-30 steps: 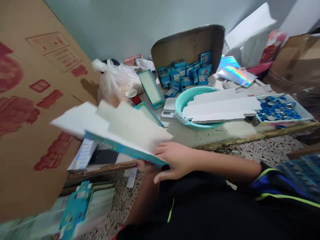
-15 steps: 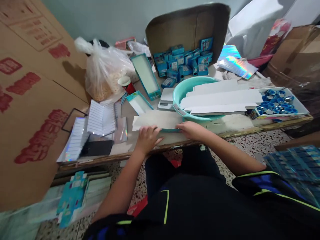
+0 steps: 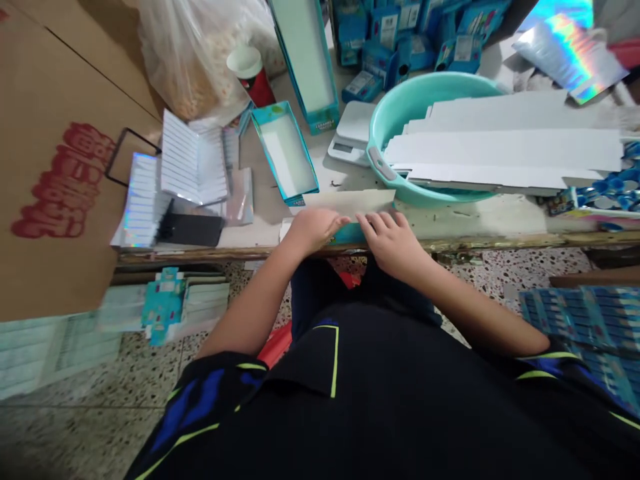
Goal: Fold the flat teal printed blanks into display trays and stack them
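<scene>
Partly beneath left grip point(image 3: 316, 230) and right grip point(image 3: 394, 241), teal-and-white carton point(image 3: 351, 233), whether pinched, cannot tell

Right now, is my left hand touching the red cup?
Apart. The head view shows your left hand well short of the red cup, with the small open box lying between them.

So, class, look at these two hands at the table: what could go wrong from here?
The white-and-teal cardboard piece between the left hand and right hand lies by the table's front edge; it might slip off.

The stacked long white cardboard sheets jut past the rim of the round turquoise plastic bowl, so a knock could slide them.

The flat black rectangular object also lies near the edge and could be nudged off.
</scene>
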`<state>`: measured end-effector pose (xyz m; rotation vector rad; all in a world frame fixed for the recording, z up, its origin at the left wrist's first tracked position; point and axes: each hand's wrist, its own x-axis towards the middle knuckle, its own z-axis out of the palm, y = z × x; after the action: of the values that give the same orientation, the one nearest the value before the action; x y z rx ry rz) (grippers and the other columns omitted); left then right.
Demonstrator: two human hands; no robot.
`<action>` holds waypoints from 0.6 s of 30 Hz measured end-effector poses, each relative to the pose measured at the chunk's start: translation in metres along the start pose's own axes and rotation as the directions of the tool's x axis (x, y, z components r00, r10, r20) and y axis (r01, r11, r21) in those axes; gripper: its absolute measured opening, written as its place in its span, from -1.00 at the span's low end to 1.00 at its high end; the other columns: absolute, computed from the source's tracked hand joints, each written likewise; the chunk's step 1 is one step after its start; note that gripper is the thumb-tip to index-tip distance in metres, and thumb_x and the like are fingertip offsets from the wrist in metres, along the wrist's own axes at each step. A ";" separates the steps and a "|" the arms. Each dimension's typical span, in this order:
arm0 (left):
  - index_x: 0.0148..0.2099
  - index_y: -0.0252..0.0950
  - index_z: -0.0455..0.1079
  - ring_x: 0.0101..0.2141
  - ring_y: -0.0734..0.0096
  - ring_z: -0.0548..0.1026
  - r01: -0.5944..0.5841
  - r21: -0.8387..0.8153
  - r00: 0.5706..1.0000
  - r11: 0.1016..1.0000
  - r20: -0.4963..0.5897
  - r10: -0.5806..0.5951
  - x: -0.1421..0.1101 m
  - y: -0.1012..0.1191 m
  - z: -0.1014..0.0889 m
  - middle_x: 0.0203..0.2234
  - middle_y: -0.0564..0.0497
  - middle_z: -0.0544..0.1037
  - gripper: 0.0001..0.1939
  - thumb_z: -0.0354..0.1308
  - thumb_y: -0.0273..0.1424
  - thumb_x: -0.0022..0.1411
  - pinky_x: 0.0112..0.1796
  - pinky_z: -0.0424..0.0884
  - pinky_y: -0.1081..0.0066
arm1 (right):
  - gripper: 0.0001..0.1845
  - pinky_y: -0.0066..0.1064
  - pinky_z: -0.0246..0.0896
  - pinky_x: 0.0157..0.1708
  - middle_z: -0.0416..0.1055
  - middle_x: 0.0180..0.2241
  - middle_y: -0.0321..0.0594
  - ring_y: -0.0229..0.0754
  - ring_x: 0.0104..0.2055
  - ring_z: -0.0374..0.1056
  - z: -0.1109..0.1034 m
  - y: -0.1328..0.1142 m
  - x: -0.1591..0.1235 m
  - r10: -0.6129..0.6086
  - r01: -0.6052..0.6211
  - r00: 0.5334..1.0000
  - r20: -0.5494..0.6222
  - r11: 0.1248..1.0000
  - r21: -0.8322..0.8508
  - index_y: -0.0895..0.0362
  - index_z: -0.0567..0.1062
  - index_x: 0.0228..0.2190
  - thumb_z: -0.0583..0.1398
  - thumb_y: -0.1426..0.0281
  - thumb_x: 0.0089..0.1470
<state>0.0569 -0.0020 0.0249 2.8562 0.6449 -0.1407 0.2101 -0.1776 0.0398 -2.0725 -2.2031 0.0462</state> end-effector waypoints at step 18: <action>-0.16 -0.39 0.50 -0.15 -0.01 0.52 0.017 0.116 1.000 0.993 0.003 -0.017 -0.016 0.030 0.025 -0.25 -0.28 0.57 -0.44 0.15 0.08 0.31 -0.27 0.29 0.24 | -0.76 -0.30 0.19 -0.30 0.54 -0.20 0.11 0.03 -0.22 0.47 0.010 -0.002 0.028 0.122 -0.158 0.935 0.332 0.984 0.085 0.25 0.50 -0.16 0.10 0.35 0.33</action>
<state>0.0546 -0.0406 0.0077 2.9614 0.6815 -0.1934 0.2056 -0.1493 0.0321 -2.2932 -2.1533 0.5504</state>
